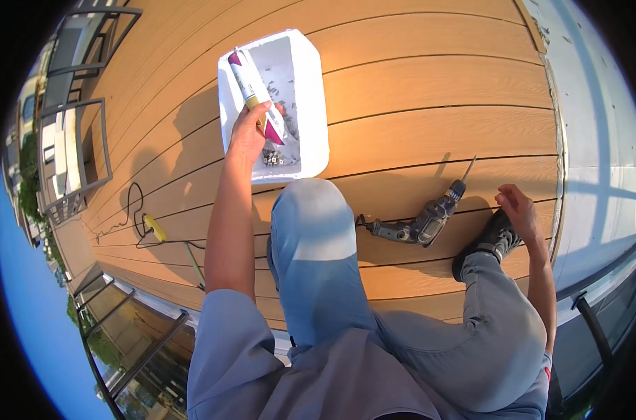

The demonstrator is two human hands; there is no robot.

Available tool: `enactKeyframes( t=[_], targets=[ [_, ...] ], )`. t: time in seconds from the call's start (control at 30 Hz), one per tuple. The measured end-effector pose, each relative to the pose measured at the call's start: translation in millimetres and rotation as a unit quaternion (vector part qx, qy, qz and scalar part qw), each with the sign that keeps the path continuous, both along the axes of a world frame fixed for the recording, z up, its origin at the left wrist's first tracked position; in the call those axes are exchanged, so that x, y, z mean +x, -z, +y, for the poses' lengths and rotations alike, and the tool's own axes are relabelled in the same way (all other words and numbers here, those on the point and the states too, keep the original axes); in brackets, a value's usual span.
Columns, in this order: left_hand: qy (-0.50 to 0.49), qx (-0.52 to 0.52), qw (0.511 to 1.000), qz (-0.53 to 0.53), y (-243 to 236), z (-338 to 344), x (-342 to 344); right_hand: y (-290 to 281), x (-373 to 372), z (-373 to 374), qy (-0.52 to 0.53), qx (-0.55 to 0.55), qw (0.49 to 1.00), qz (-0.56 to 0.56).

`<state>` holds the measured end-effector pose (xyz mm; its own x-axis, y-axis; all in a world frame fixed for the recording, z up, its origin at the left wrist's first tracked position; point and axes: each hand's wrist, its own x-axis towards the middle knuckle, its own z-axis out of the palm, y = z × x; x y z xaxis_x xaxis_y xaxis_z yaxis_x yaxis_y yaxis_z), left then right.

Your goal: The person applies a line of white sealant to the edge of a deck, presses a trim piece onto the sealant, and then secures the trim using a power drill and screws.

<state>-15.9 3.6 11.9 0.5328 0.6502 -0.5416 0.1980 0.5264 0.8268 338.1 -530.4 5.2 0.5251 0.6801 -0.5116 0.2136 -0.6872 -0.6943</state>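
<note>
My left hand [249, 133] is closed around a sealant cartridge [242, 75], a long tube in white, gold and purple. It holds the tube slantwise over a white foam box [312, 105]. Inside the box lie several small metal clips [273, 158] and loose grey bits, partly hidden by the tube and my hand. My right hand [518, 210] hangs over my dark shoe [491, 242] with its fingers loosely bent and apart, holding nothing. Between my legs and the right hand, a grey corded drill [424, 222] rests on its side, its long bit pointing away to the right.
Brown deck boards [430, 84] run under everything. On the left lies a yellow power-strip-like block [154, 228] with a black cable [130, 210]. A pale lower surface [598, 140] borders the deck's right edge. Dark metal railings [108, 140] stand at the far left.
</note>
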Motion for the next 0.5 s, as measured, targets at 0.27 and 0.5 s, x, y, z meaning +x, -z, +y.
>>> enactKeyframes(
  t=[0.27, 0.5],
  targets=[
    [-0.198, 0.241, 0.939, -0.146, -123.2, -34.7, 44.9, -2.6, 100.1, 16.1, -0.083, 0.07, 0.994, -0.008],
    [-0.075, 0.305, 0.932, -0.183, -173.5, -151.0, 163.3, -26.3, 85.5, 70.4, -0.04, 0.266, 0.898, 0.348]
  ],
)
